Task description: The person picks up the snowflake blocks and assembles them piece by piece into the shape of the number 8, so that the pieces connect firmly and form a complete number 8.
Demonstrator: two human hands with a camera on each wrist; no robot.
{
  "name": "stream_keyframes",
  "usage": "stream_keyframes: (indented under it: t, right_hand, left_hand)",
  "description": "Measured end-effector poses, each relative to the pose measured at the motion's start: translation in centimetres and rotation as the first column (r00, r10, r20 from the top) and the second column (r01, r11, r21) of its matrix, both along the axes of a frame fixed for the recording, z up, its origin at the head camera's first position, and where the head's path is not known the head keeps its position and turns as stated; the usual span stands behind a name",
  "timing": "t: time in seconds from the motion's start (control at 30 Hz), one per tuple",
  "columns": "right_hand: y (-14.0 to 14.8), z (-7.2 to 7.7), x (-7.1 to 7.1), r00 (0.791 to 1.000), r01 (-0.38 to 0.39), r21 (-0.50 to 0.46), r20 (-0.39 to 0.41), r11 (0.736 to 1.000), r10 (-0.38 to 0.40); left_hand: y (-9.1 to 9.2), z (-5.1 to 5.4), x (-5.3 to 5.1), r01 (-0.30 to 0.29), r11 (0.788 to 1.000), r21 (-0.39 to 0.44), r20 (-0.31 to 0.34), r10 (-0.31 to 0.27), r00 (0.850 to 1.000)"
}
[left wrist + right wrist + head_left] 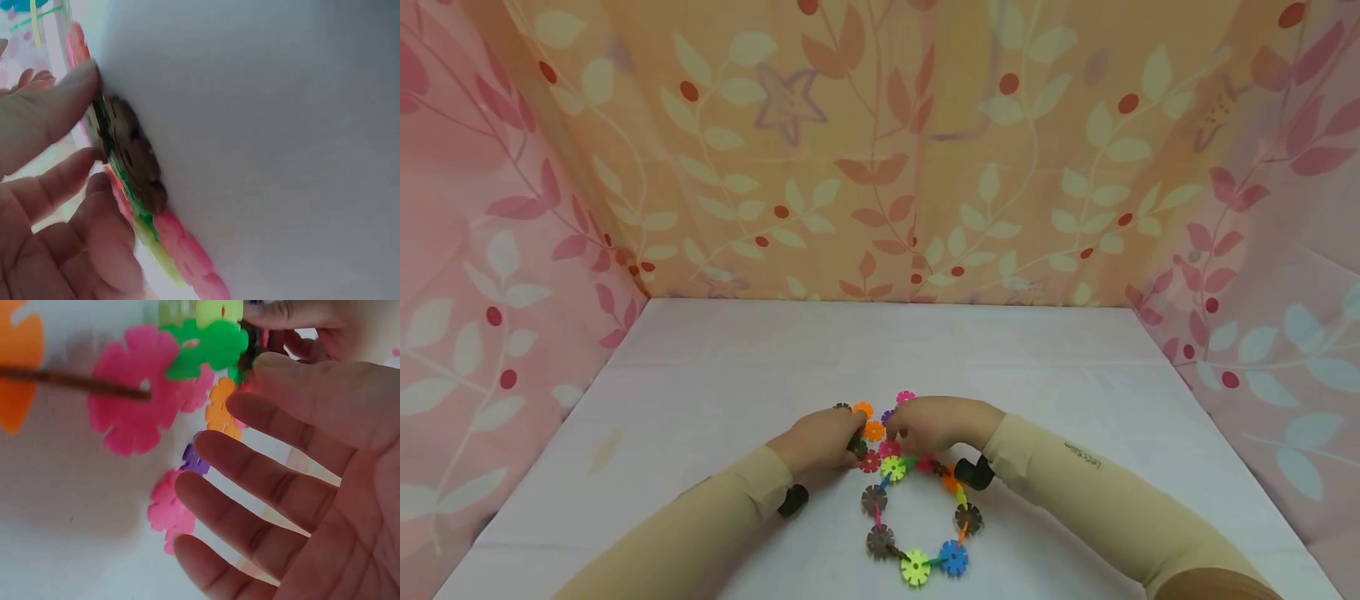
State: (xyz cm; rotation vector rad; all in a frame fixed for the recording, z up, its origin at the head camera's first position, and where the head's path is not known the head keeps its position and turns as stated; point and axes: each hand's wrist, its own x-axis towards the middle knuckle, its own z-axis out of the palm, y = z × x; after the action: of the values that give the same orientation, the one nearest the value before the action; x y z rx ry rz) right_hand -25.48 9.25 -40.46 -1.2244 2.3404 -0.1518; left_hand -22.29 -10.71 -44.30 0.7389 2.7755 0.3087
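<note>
Notched plastic snowflake discs in many colours are linked into a ring with branches at its far side. My left hand [823,437] pinches a dark brown disc [134,153] between thumb and fingers at the branching part; green, red and lime discs join it there. Close by on the right, my right hand [936,425] reaches over the pink disc [889,450]. In the right wrist view its fingers are spread and fairly straight, with thumb and index tips at the linked discs; a firm hold does not show. Past the fingers lie a purple disc [196,459] and a pink end disc [170,509].
The ring's near side, with a lime disc [916,567] and a blue disc [953,557], lies flat on the white-covered table [715,358]. Orange discs [862,411] show beyond the left hand. Patterned curtains [880,150] stand at the back and both sides.
</note>
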Motion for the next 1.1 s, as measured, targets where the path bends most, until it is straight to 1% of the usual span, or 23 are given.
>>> stream_keyframes:
  t: [0.1, 0.13, 0.23, 0.3, 0.37, 0.4, 0.47, 0.5, 0.53, 0.57, 0.63, 0.7, 0.73, 0.77, 0.8, 0.87, 0.93, 1.03, 1.1]
  right_hand:
    - [0.1, -0.1, -0.5, 1.0, -0.004, -0.04, -0.01, 0.999, 0.003]
    - [0.2, -0.2, -0.6, 1.0, -0.005, -0.058, -0.012, 0.998, 0.004]
    - [0.4, -0.4, -0.9, 1.0, 0.01, -0.11, -0.019, 0.994, -0.012]
    - [0.5, -0.5, -0.9, 0.999, 0.025, -0.155, -0.019, 0.988, -0.029]
    - [0.7, -0.6, -0.9, 0.999, 0.037, -0.21, -0.027, 0.977, -0.044]
    - [0.8, -0.6, -0.9, 0.998, 0.043, -0.233, -0.03, 0.971, -0.052]
    - [1.0, -0.6, -0.9, 0.997, 0.061, -0.272, -0.037, 0.96, -0.074]
    - [1.2, -0.6, -0.9, 0.995, 0.079, -0.288, -0.03, 0.954, -0.091]
    - [1.5, -0.6, -1.0, 0.994, 0.096, -0.296, -0.027, 0.95, -0.109]
    - [1.7, -0.6, -1.0, 0.992, 0.116, -0.297, -0.017, 0.948, -0.126]
    - [2.4, -0.6, -1.2, 0.986, 0.163, -0.287, 0.014, 0.944, -0.166]
    - [3.1, -0.6, -1.3, 0.979, 0.203, -0.273, 0.053, 0.94, -0.196]
    - [3.4, -0.6, -1.4, 0.977, 0.213, -0.263, 0.063, 0.941, -0.203]
    - [3.7, -0.6, -1.4, 0.975, 0.222, -0.258, 0.079, 0.94, -0.209]
    - [3.9, -0.6, -1.4, 0.972, 0.231, -0.255, 0.095, 0.939, -0.214]
    - [4.4, -0.6, -1.4, 0.969, 0.238, -0.256, 0.125, 0.937, -0.213]
    - [4.8, -0.6, -1.4, 0.964, 0.248, -0.255, 0.157, 0.935, -0.213]
    - [5.3, -0.7, -1.3, 0.958, 0.258, -0.252, 0.195, 0.933, -0.212]
    - [5.6, -0.9, -1.3, 0.951, 0.268, -0.248, 0.223, 0.931, -0.215]
  left_hand:
    - [0.3, 0.2, -0.6, -0.058, 0.997, 0.06, 0.056, 0.055, 0.997]
    - [0.5, 0.3, -0.7, -0.071, 0.994, 0.084, 0.071, 0.065, 0.995]
    - [1.0, 0.7, -1.0, -0.084, 0.984, 0.155, 0.087, 0.071, 0.994]
    - [1.4, 1.0, -1.1, -0.084, 0.972, 0.219, 0.082, 0.068, 0.994]
    - [1.9, 1.3, -1.1, -0.099, 0.946, 0.309, 0.092, 0.075, 0.993]
    - [2.1, 1.4, -1.2, -0.111, 0.929, 0.353, 0.099, 0.081, 0.992]
    - [2.5, 1.6, -1.1, -0.153, 0.892, 0.426, 0.127, 0.109, 0.986]
    - [2.7, 1.7, -0.9, -0.176, 0.879, 0.443, 0.143, 0.125, 0.982]
    - [2.8, 1.7, -0.8, -0.193, 0.874, 0.446, 0.157, 0.136, 0.978]
    - [3.0, 1.7, -0.5, -0.21, 0.879, 0.429, 0.181, 0.144, 0.973]
    - [3.3, 1.5, 0.1, -0.214, 0.91, 0.355, 0.21, 0.145, 0.967]
    - [3.6, 1.3, 0.9, -0.194, 0.943, 0.269, 0.239, 0.13, 0.962]
    - [3.7, 1.1, 1.2, -0.176, 0.957, 0.232, 0.248, 0.117, 0.962]
    - [3.9, 0.9, 1.6, -0.162, 0.965, 0.207, 0.258, 0.106, 0.96]
    - [4.1, 0.8, 1.8, -0.148, 0.97, 0.191, 0.253, 0.097, 0.962]
    - [4.4, 0.5, 2.2, -0.153, 0.969, 0.195, 0.263, 0.098, 0.96]
    - [4.5, 0.4, 2.2, -0.167, 0.959, 0.229, 0.274, 0.101, 0.956]
    - [4.7, 0.2, 1.9, -0.205, 0.927, 0.313, 0.301, 0.108, 0.948]
    - [4.6, 0.0, 1.5, -0.22, 0.905, 0.365, 0.317, 0.101, 0.943]
